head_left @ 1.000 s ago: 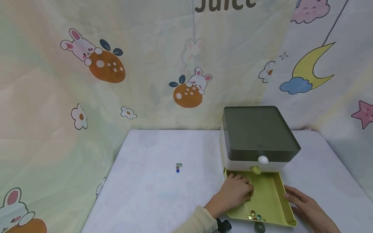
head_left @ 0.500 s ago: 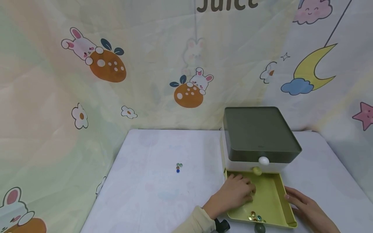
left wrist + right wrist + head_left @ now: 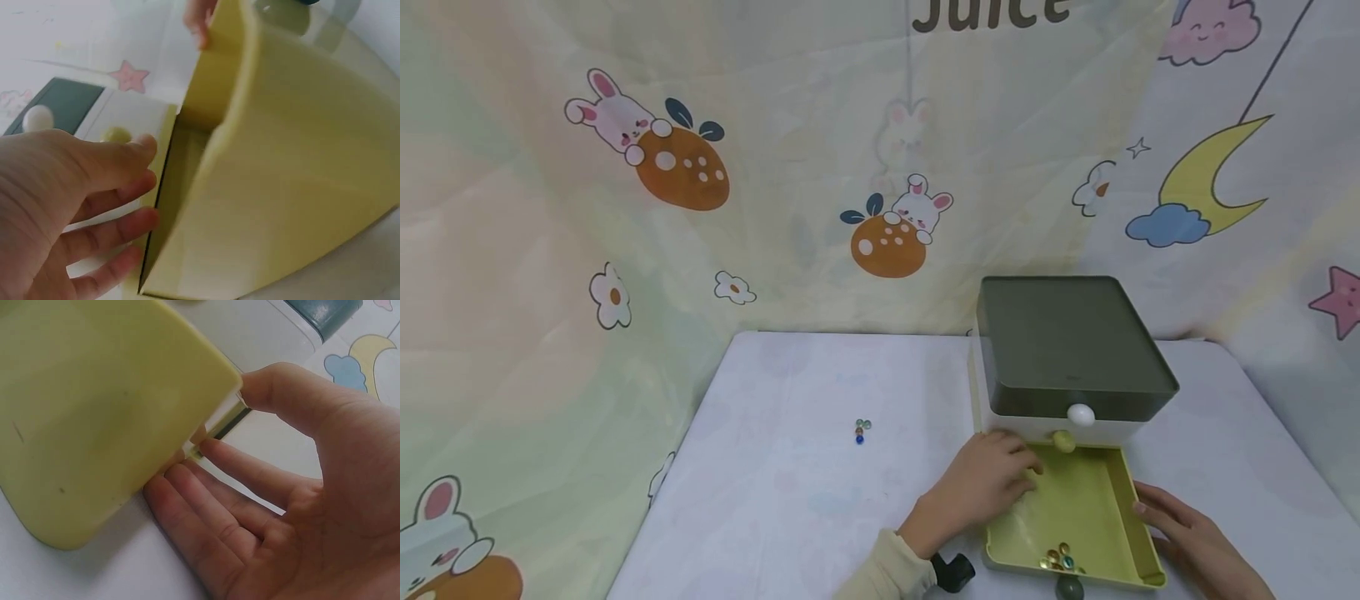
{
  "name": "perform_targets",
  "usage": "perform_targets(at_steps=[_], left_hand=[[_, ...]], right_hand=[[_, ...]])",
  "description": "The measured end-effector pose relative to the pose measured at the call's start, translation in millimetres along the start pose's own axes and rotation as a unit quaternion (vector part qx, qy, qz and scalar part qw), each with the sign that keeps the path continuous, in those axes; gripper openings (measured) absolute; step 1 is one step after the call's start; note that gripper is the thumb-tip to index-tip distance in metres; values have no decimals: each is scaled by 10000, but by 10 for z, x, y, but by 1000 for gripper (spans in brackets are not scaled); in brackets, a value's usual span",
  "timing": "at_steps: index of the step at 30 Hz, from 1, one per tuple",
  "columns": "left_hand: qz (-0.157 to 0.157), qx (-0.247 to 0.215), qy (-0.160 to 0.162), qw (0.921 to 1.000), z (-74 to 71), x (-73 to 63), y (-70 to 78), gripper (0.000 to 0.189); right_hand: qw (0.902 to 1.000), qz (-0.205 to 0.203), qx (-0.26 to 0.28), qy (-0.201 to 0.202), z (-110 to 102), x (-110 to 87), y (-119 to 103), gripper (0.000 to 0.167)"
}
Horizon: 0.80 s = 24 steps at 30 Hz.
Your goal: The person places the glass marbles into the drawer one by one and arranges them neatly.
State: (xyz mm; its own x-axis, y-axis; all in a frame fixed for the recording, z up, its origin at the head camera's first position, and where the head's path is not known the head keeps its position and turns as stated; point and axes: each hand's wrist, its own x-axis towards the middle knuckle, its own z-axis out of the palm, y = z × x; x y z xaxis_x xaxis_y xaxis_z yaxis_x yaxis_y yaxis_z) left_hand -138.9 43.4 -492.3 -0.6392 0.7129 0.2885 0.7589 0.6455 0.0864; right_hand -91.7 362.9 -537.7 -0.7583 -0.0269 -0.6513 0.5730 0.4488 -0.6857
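A pale yellow-green drawer (image 3: pixel 1093 500) is pulled out from a small chest with a dark green top (image 3: pixel 1071 333). Several glass marbles (image 3: pixel 1060 558) lie inside near its front wall. Over the drawer's left rear part is my left hand (image 3: pixel 985 479), fingers bent loosely, with nothing visible between them; in the left wrist view (image 3: pixel 81 200) its thumb and fingertips stand apart. My right hand (image 3: pixel 1198 533) rests against the drawer's right side; the right wrist view shows its fingers (image 3: pixel 206 512) nearly straight along the outer wall, thumb at the rim.
Several more marbles (image 3: pixel 861 430) sit in a small group on the white table (image 3: pixel 775 500). The chest bears a white knob (image 3: pixel 1081 414) and a yellow-green knob (image 3: pixel 1063 442); a dark green knob (image 3: pixel 1070 587) is on the pulled-out drawer's front. A printed cloth (image 3: pixel 790 167) hangs behind.
My left hand has shifted left and back, from inside the drawer toward its left rear edge. The marbles in the drawer have rolled slightly. My right hand stays at the drawer's side.
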Motion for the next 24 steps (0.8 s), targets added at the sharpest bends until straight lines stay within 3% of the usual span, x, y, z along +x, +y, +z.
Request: perform_targets(at_steps=[5, 8, 12, 15, 24], left_hand=[[-71, -599, 331, 9976, -37, -25, -94, 17], [-255, -1336, 603, 9889, -64, -59, -168, 15], [-645, -2535, 952, 9605, -125, -147, -275, 14], [-898, -3143, 1249, 9368, -150, -220, -357, 15], [-1737, -3739, 2063, 8874, -91, -381, -577, 18]], right_hand=[[10000, -90, -13, -6, -7, 4, 13, 104], [9999, -129, 21, -3, -9, -2, 16, 102], [9999, -170, 22, 10, -5, -13, 15, 100], [9998, -189, 16, 5, -2, -19, 9, 99], [9998, -89, 193, -6, -7, 5, -10, 103]])
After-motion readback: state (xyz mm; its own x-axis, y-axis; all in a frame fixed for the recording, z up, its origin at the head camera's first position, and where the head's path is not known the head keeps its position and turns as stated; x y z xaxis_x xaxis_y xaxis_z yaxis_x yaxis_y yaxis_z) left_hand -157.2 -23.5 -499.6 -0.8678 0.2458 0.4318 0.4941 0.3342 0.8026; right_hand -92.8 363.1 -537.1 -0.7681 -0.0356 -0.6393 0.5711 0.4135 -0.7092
